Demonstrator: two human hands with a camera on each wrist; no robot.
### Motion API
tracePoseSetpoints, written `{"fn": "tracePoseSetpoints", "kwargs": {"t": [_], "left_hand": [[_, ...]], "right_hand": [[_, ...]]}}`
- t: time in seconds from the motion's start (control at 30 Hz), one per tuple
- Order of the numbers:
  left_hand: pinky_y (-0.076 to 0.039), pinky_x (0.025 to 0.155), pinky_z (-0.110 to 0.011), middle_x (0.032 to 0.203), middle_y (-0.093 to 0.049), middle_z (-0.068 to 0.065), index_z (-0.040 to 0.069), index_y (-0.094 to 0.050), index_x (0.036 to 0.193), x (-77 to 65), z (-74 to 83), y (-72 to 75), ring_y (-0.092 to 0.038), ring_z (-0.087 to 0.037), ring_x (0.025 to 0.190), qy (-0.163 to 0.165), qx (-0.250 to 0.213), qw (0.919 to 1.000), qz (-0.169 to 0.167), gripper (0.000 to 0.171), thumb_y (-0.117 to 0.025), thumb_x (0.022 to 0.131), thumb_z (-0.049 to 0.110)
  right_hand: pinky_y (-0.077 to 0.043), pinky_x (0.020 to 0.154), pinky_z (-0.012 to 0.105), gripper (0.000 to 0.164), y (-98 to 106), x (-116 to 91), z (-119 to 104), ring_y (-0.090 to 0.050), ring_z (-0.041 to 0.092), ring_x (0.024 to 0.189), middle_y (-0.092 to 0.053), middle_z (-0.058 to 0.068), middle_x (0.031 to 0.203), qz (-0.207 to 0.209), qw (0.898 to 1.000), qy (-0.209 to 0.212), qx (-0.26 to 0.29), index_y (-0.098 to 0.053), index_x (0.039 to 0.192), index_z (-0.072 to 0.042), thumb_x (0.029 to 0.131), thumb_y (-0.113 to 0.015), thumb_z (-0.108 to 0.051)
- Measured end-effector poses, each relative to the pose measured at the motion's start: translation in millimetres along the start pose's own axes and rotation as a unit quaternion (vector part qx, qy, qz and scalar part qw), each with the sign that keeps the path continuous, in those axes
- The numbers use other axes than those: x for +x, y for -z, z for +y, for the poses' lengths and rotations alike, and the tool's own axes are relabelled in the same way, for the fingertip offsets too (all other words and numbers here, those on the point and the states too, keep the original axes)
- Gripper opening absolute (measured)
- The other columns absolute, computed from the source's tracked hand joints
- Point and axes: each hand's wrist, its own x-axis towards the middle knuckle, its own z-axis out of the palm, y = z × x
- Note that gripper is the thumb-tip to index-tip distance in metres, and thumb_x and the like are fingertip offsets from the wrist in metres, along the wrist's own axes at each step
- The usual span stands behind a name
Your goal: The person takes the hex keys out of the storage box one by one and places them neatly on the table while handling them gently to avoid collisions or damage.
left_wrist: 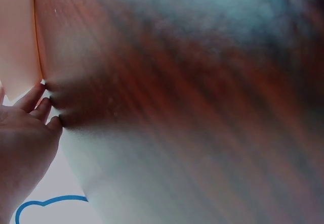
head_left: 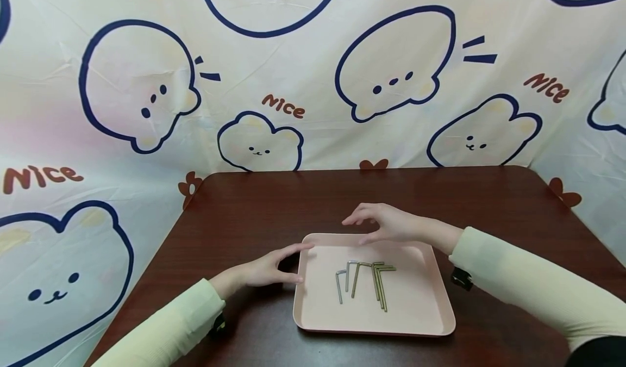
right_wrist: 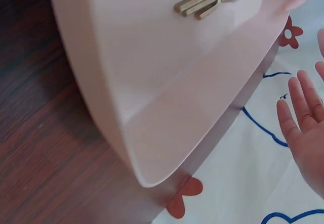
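Note:
A pale pink rectangular tray lies on the table, with several L-shaped hex keys inside it. Silver keys are on the left, and brass-coloured ones sit close together to the right. At the tray's left rim is my left hand, thumb and fingers extended and touching the edge; the left wrist view shows its fingertips by the tray's corner. My right hand hovers over the far rim, fingers loosely bent and holding nothing. The right wrist view shows that hand apart from the tray.
The dark brown wooden table extends around the tray. Behind it and at both sides hangs a pale cloth printed with cartoon bears. Dark wrist devices sit near both sleeve cuffs.

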Motion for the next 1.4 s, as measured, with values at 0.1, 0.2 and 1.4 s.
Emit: {"fn": "tracePoseSetpoints", "kwargs": {"t": [0.1, 0.2, 1.4], "left_hand": [[-0.022, 0.111, -0.043, 0.151, -0.038, -0.005, 0.013, -0.037, 0.149, 0.0, -0.3, 0.3, -0.031, -0.022, 0.138, 0.001, 0.001, 1.0000, 0.000, 0.071, -0.073, 0.089, 0.023], [-0.021, 0.111, -0.045, 0.151, -0.037, -0.005, 0.013, -0.037, 0.149, 0.4, -0.4, 0.5, -0.030, -0.022, 0.138, 0.004, 0.000, 1.0000, -0.003, 0.071, -0.073, 0.089, 0.023], [-0.023, 0.110, -0.047, 0.150, -0.038, -0.006, 0.015, -0.036, 0.150, -0.7, -1.6, 1.0, -0.032, -0.024, 0.136, 0.006, 0.006, 0.9999, -0.009, 0.071, -0.072, 0.090, 0.026]], "right_hand": [[-0.048, 0.090, 0.045, 0.042, -2.7, 4.8, -6.1, -0.059, 0.023, 0.106, -0.061, -0.001, 0.118, -0.012, 1.000, -0.008, 0.014, -0.065, 0.126, -0.015, 0.085, -0.077, -0.018], [-0.048, 0.090, 0.045, 0.039, -6.2, 9.9, -12.0, -0.060, 0.026, 0.104, -0.063, 0.005, 0.115, -0.026, 0.999, -0.012, 0.043, -0.067, 0.124, -0.012, 0.086, -0.076, -0.019], [-0.048, 0.081, 0.025, 0.020, -63.3, 20.3, -11.1, -0.057, 0.007, 0.090, -0.064, -0.007, 0.098, -0.091, 0.995, -0.042, 0.021, -0.073, 0.105, -0.010, 0.085, -0.076, -0.012]]}}
